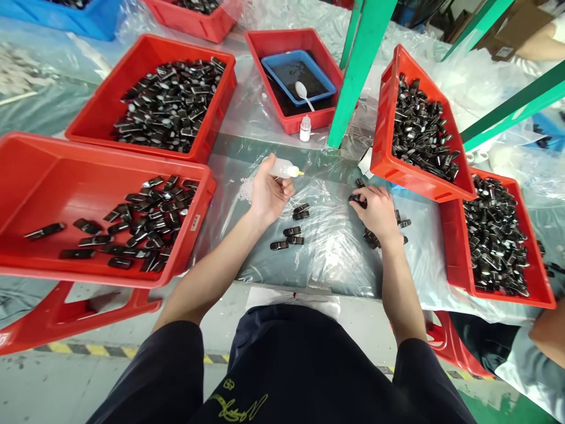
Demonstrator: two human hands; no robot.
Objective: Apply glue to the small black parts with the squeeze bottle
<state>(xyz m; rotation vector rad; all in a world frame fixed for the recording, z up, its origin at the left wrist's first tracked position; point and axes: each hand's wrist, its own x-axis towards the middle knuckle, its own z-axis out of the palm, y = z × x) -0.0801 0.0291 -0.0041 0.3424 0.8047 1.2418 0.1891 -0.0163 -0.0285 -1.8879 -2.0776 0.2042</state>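
Pinched closed, palm down, the right hand (376, 209) holds a black piece (359, 202) left of its palm; farther from the front edge of the surface (252, 262), the upturned left hand (268, 197) wraps a white bottle (282, 168), nozzle (300, 173) rightward.

Toward twelve o'clock I see a blue tray (289, 72) lying inside a red bin (320, 119), a white spoon (301, 90) leaning over its rim, and a small bottle (305, 129) just in front. A green post (364, 65) rises at one, cardboard (507, 35) sits at two, a red stool (33, 327) at eight.
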